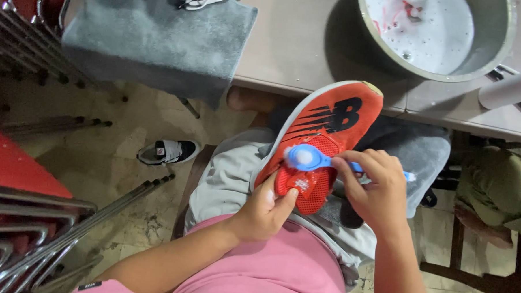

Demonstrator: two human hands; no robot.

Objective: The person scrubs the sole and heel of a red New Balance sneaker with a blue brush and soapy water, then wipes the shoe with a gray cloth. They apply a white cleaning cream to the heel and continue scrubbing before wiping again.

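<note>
So, one red shoe [324,134] with a white sole edge is propped over the person's lap, toe pointing up toward the worktop [298,44]. The left hand [265,209] is clamped on its heel end from below, thumb pressed on the red mesh. The right hand [374,182] is closed around the handle of one blue brush [309,158], whose head sits foamy right on the mesh, about the middle of the shoe. Both hands are close together but not touching each other. Up on the worktop there's one big round metal basin [440,34] full of soapy water, and one grey towel [160,39] draped over the edge at the left, with white laces of something peeking out behind it. Down on the tiled floor lies one black-and-white shoe [169,151], well apart from the red one. Stacked red chairs [21,207] with metal legs fill the left side; can't count them properly.
</note>
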